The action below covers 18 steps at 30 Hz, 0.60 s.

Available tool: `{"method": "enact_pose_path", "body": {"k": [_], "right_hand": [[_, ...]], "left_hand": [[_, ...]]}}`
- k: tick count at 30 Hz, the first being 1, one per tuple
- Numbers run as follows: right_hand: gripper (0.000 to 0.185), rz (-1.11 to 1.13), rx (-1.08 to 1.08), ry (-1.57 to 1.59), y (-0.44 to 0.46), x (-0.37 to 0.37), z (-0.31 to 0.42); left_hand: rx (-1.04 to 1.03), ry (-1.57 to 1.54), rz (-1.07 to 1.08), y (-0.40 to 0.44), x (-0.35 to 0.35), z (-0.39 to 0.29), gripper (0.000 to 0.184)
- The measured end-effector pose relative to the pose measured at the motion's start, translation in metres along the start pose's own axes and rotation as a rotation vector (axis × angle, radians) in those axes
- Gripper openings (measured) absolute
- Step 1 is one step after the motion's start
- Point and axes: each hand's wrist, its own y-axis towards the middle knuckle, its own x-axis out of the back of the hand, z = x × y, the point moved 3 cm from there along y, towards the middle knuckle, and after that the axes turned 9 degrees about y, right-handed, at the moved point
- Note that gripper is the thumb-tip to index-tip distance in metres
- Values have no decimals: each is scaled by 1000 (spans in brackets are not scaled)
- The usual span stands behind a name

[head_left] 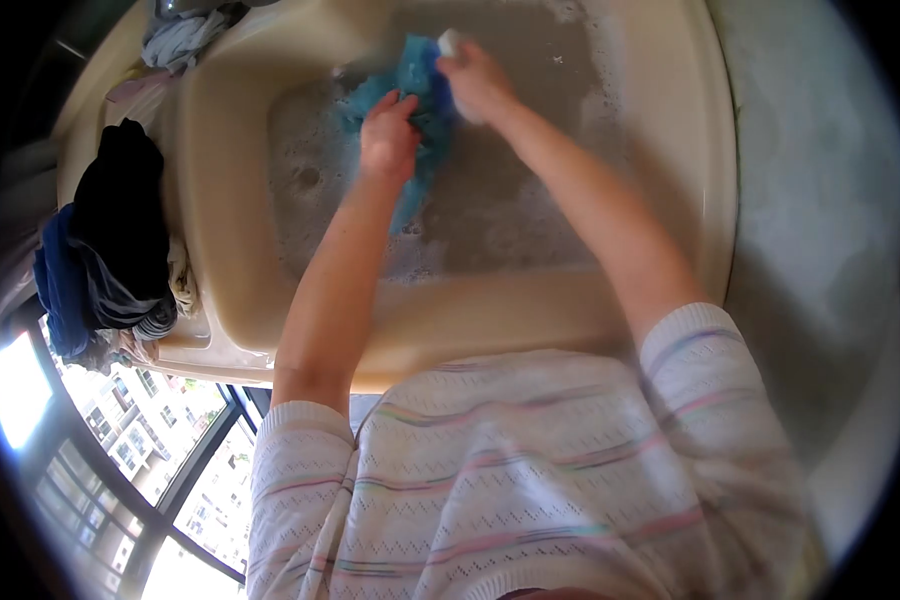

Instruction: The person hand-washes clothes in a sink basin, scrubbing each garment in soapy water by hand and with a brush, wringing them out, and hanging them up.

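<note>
Murky, sudsy water [530,200] lies in a beige tub. A wet teal cloth [410,205] hangs into it near the middle. My left hand [389,138] is closed on the cloth, its fingers bent over the fabric. To its upper right, my right hand [473,84] grips a brush [448,44] with a white top and a blue lower part, held against the cloth's right side. The brush's lower part is blurred, and the cloth beneath my left hand is partly hidden.
Dark and blue clothes [120,220] are piled on the left ledge of the tub [215,200]. A grey cloth [182,40] sits at the upper left. A window [210,465] is at the lower left, and a pale surface [820,150] lies to the right.
</note>
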Motion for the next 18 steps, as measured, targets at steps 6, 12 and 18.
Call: {"method": "enact_pose_path", "body": {"k": [6,12,18], "right_hand": [[57,21,58,55,-15,37,3],[56,98,72,98,-62,8,16],[55,78,46,449,16,-8,-9]], "left_hand": [[139,-379,216,16,12,8,45],[23,62,7,-1,-11,10,47],[136,-134,204,-9,-19,-7,36]]}}
